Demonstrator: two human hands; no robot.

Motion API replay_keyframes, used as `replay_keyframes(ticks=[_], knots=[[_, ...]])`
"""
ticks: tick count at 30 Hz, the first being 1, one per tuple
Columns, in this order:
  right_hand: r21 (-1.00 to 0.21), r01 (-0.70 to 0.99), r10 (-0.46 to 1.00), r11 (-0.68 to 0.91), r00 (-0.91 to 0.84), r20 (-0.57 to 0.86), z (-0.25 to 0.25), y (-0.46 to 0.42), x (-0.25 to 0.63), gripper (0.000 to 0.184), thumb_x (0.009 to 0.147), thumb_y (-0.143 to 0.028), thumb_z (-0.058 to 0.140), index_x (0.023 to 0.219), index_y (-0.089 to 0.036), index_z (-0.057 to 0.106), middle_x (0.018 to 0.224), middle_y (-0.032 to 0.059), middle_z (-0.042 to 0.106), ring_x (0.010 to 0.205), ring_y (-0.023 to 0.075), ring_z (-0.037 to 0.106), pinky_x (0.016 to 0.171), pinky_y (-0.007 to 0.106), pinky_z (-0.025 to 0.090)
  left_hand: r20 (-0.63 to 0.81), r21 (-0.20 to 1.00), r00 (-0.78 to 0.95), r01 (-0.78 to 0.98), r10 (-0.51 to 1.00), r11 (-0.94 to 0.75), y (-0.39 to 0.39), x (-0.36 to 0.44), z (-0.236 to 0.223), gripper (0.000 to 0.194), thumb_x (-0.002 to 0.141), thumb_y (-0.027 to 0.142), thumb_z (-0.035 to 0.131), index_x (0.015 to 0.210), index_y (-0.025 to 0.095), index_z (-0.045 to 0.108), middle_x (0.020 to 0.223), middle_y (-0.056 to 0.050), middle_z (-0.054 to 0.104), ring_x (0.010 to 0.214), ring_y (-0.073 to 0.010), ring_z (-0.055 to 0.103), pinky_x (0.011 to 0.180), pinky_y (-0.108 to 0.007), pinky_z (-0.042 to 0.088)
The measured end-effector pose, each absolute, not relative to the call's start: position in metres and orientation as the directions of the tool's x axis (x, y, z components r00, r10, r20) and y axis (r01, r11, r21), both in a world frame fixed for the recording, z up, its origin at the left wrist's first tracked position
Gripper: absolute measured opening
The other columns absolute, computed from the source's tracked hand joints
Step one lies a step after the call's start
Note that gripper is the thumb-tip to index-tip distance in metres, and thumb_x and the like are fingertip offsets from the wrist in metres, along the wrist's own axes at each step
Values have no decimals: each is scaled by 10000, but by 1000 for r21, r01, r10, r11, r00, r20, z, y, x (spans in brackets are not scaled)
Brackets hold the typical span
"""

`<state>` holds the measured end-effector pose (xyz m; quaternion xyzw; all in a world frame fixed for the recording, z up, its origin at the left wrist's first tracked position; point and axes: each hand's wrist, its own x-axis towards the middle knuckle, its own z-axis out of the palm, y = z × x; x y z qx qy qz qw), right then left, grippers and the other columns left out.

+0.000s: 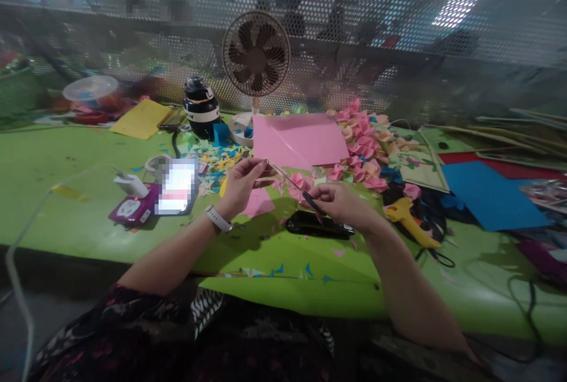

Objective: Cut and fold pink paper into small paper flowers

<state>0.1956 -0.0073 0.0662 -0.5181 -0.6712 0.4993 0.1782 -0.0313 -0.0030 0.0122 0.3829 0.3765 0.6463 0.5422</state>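
My right hand [339,202] is closed round the dark handle of a slim tool [305,194], whose thin metal end points up and left toward my other hand. My left hand [243,184] wears a white wristband and has its thumb and index finger pinched near the tool's tip. Whatever lies in that pinch is too small to make out. Below the left hand is a small piece of pink paper [259,203]. A long glossy black object [316,225] lies under the right hand. Pink folded paper flowers [365,146] are heaped beyond it.
A pink sheet [301,137] lies behind my hands, with a fan [256,54] beyond. At left are a phone [177,187], a purple power strip [133,208] and a black bottle [201,107]. To the right lie a yellow glue gun [411,222] and blue paper [491,196].
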Motion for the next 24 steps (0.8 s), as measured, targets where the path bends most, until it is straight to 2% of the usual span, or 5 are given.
replay_keyframes(ticks=[4, 9, 14, 24], knots=[[-868, 497, 875, -22, -410, -257, 63, -6, 198, 346, 662, -499, 774, 700, -207, 593, 701, 17, 679, 644, 144, 641, 608, 286, 474, 79, 905, -118, -408, 990, -121, -2, -32, 13, 262, 763, 375, 805, 830, 171, 655, 851, -35, 734, 793, -161, 730, 711, -305, 611], [-871, 491, 868, -18, -424, -257, 59, -4, 201, 370, 666, -528, 775, 729, -203, 609, 714, 16, 690, 657, 148, 653, 603, 279, 471, 87, 915, -108, -385, 990, -122, -1, -33, 12, 272, 763, 393, 801, 830, 169, 660, 822, -29, 731, 754, -144, 722, 688, -279, 592], [-858, 512, 865, -35, -414, -282, 61, -5, 199, 422, 605, -539, 838, 713, -196, 616, 644, -3, 664, 593, 130, 610, 570, 266, 439, 103, 919, -116, -368, 988, -139, 1, -34, 10, 273, 762, 388, 803, 836, 165, 665, 773, -19, 726, 653, -111, 688, 653, -258, 574], [-861, 506, 873, -50, -397, -284, 66, -8, 195, 411, 598, -512, 858, 682, -203, 600, 620, -4, 645, 578, 123, 587, 550, 262, 419, 134, 922, -115, -349, 984, -166, -1, -31, 10, 227, 803, 365, 766, 841, 169, 658, 744, -14, 715, 671, -117, 692, 674, -276, 594]])
